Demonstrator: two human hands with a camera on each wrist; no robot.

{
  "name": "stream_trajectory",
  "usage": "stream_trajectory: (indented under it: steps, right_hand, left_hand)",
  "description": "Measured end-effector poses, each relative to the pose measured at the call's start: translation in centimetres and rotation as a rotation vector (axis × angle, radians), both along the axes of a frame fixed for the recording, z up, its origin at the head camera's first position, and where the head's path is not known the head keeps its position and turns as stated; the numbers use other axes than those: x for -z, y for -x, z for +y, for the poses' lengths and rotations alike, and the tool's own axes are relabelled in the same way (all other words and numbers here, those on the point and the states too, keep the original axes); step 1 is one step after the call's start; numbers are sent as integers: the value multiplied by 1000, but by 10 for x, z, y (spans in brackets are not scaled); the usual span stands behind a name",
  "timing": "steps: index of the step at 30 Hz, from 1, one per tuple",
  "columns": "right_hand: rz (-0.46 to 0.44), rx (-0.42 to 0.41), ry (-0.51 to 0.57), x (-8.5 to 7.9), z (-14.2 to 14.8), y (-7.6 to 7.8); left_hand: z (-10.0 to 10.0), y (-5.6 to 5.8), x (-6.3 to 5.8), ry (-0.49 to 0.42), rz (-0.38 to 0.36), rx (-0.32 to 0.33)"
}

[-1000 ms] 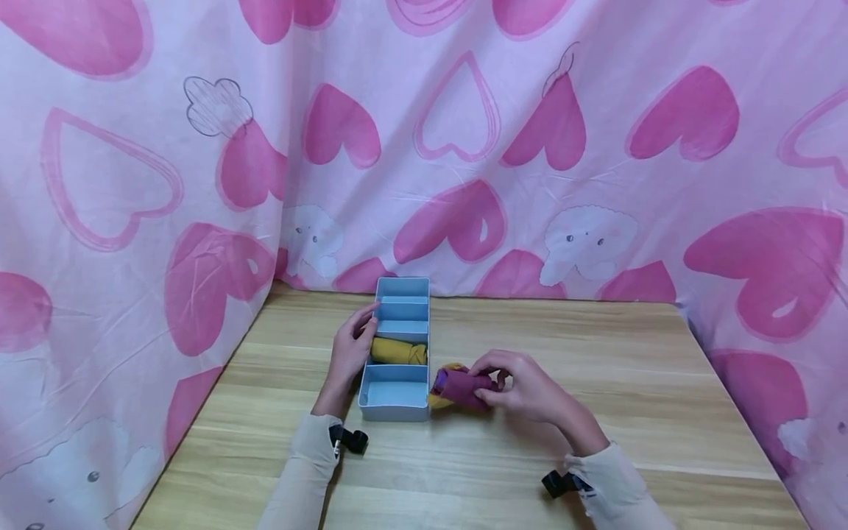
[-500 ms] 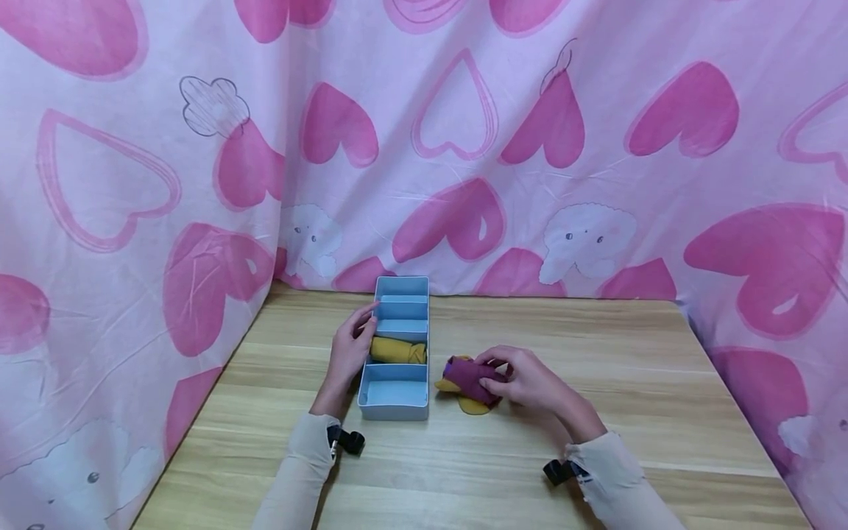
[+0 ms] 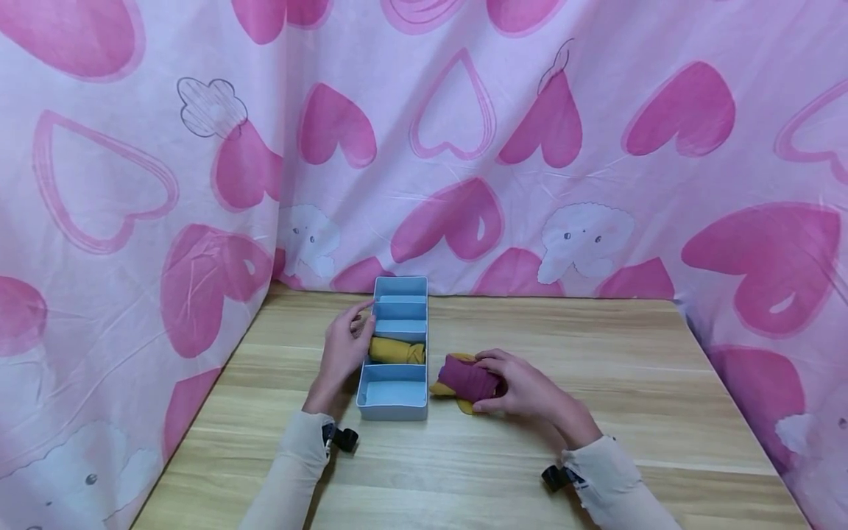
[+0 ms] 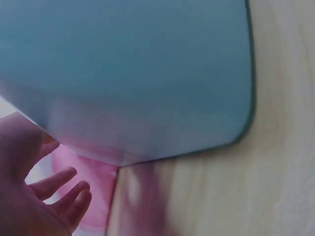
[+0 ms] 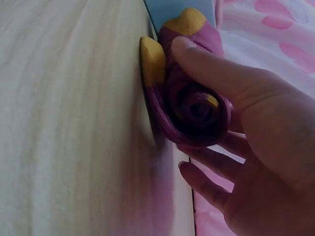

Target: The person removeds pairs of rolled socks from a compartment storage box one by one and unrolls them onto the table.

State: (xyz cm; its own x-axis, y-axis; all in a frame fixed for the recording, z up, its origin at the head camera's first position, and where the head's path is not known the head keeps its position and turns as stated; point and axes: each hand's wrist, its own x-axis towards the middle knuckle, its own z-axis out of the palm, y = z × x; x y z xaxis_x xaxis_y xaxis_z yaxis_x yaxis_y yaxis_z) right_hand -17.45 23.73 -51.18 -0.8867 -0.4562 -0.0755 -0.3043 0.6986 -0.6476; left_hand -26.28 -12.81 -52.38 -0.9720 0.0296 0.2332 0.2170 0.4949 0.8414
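Observation:
On the wooden table stands a long light-blue divided box point(image 3: 394, 414). A rolled mustard-yellow cloth bundle point(image 3: 396, 350), which looks like a sock, lies across one of its compartments. My left hand point(image 3: 342, 350) is at the box's left side, its thumb by the rim; in the left wrist view the fingers point(image 4: 78, 204) are loosely bent beside the wall. Right of the box, my right hand point(image 3: 530, 386) holds a rolled maroon sock point(image 3: 467, 377) with yellow ends between thumb and fingers. The right wrist view shows the roll's spiral end, with a loose yellow-tipped part against the table.
The wooden tabletop point(image 3: 636, 368) extends to the right and in front of the box. A pink curtain with hearts point(image 3: 450, 221) hangs behind and along both sides. The box's far end is close to the curtain.
My right hand has drawn the maroon sock slightly away from the box, and its grip has shifted toward the roll's right end. The left hand stays by the box with little movement.

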Motion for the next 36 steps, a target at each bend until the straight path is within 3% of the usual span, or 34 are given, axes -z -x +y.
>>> stream_trajectory:
  steps: [3, 7, 15, 21, 25, 28, 31, 36]
  right_hand:
    - [26, 1, -28, 1, -2, 0]
    - [45, 16, -51, 2, -2, 0]
    - [8, 27, 46, 7, -1, 1]
    - [7, 45, 182, 8, 3, 6]
    - [-26, 52, 254, 9, 6, 8]
    - [-76, 56, 281, 11, 8, 9]
    - [-98, 70, 272, 13, 8, 10]
    - [-65, 112, 238, 16, 7, 11]
  left_hand:
    - [2, -7, -9, 66, 65, 9]
    - [13, -23, -26, 129, 115, 79]
    - [53, -72, -60, 250, 114, 353]
    - [78, -99, -72, 201, 80, 581]
    - [93, -110, -69, 257, 23, 742]
    - [104, -117, -58, 367, -36, 820]
    - [114, -127, -43, 511, -86, 830]
    - [127, -137, -25, 717, -22, 775]
